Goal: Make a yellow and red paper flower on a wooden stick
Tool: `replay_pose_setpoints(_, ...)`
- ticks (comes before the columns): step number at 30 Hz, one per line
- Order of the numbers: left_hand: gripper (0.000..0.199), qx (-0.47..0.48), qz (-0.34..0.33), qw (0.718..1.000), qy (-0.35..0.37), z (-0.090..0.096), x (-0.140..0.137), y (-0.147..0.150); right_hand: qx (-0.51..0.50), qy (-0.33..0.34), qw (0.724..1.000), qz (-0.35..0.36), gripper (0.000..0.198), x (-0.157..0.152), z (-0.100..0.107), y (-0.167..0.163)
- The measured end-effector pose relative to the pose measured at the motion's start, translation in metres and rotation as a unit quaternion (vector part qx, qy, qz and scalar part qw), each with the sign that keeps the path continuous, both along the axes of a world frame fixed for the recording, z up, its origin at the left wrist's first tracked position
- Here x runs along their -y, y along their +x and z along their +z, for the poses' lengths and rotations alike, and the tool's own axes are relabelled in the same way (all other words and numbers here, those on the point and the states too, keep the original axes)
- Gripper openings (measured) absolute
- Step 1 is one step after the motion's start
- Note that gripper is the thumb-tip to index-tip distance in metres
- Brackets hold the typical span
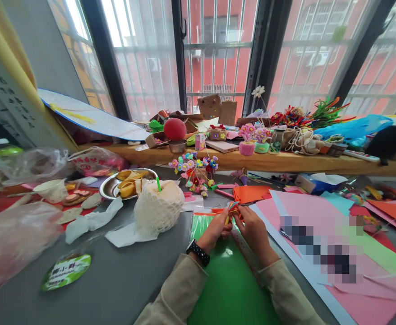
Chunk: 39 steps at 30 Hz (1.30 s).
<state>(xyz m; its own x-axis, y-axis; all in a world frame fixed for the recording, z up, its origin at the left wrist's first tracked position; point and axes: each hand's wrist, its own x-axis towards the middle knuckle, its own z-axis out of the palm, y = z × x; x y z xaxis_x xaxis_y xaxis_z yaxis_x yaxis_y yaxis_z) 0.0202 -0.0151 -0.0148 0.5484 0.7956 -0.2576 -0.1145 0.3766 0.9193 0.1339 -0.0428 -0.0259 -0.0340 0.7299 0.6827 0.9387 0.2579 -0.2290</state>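
Note:
My left hand [218,226], with a dark dotted watch band on its wrist, is closed round a small bundle of coloured strips [232,207]. Orange, yellow and light blue show in the bundle; its exact kind is too small to make out. My right hand [252,228] pinches the same bundle from the other side, fingertips close to the left ones. Both hands are above a glossy green sheet [230,280]. Just beyond them stands a bunch of small multicoloured handmade flowers [196,171].
A net-wrapped coconut [159,205] with a green straw stands left, before a metal plate [107,187] of peels. Pink paper sheets [360,300] lie right. Craft flowers [247,146], a red ball [175,129] and bundled pipe cleaners [326,113] crowd the wooden sill [144,157].

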Motion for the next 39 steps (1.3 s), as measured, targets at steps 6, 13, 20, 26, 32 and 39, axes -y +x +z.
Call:
replay_pose_setpoints(6, 0.040, 0.014, -0.007, 1.000, -0.018, 0.001, -0.001, 0.001, 0.027, 0.021, 0.999, 0.003, 0.026, 0.000, 0.002, 0.000)
replay_pose_setpoints(13, 0.035, 0.064, -0.026, 0.995, -0.068, 0.011, 0.002, -0.002, 0.043, 0.031, 0.999, -0.005, 0.025, 0.003, 0.007, -0.002)
replay_pose_setpoints(20, 0.035, 0.136, -0.069, 0.981, -0.124, 0.011, -0.001, -0.006, 0.067, 0.060, 0.996, -0.023, 0.024, 0.005, 0.009, -0.008)
replay_pose_setpoints(26, 0.035, 0.217, -0.130, 0.950, -0.180, 0.010, -0.005, -0.010, -0.056, 0.055, 0.997, 0.022, 0.019, 0.007, 0.012, -0.003)
replay_pose_setpoints(32, 0.035, 0.240, -0.127, 0.945, -0.184, 0.007, -0.005, -0.008, -0.065, 0.069, 0.995, 0.020, 0.015, 0.008, 0.012, -0.003)
replay_pose_setpoints(39, 0.032, 0.232, -0.113, 0.953, -0.159, 0.010, -0.002, -0.007, -0.160, 0.023, 0.985, 0.061, 0.012, 0.003, 0.012, -0.005)
